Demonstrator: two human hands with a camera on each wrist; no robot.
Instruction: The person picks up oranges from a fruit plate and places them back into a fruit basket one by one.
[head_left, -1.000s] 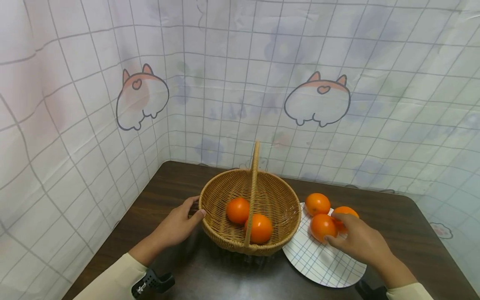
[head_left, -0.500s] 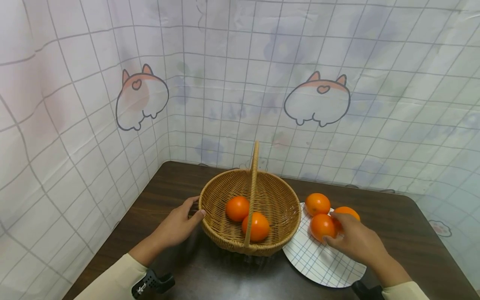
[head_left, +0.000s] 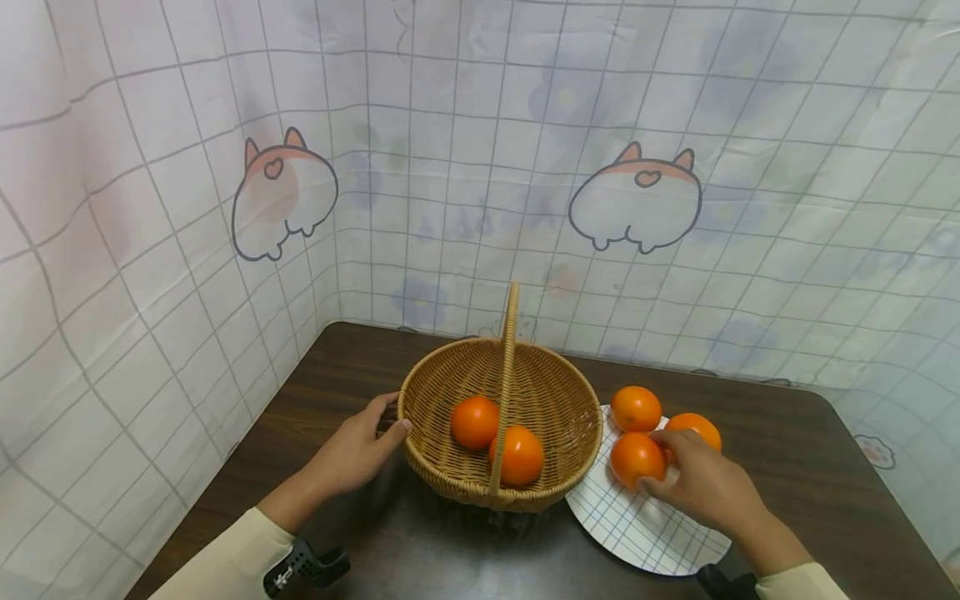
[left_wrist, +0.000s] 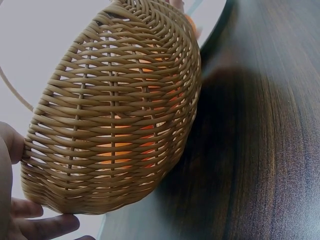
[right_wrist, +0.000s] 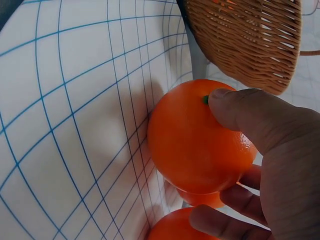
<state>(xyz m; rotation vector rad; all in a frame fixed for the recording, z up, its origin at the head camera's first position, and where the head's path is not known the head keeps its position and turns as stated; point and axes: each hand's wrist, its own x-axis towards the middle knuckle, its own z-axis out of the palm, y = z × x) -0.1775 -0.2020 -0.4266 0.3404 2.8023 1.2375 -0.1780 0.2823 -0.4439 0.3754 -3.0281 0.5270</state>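
At the left side of a wicker basket (head_left: 562,400), my left hand (head_left: 356,450) holds the rim, thumb on the edge and fingers against the outer weave. Two oranges, a rear one (head_left: 474,422) and a front one (head_left: 522,457), lie inside beneath the arched handle (head_left: 509,350). My right hand (head_left: 708,483) grips an orange (head_left: 635,461) over the plate, its thumb by the green stem spot in the right wrist view. Two more oranges, one behind (head_left: 636,408) and one farther right (head_left: 697,429), sit close by; my right hand partly covers the latter.
A round white plate (head_left: 637,533) with a grid pattern stands right beside the basket. Both are on a dark wood table (head_left: 420,550). Grid-printed cloth (head_left: 465,167) hangs behind the table and along its sides.
My right hand has shifted slightly left, and the orange in its grip has moved left with it, away from the right-hand orange. My left hand stays at the basket rim.
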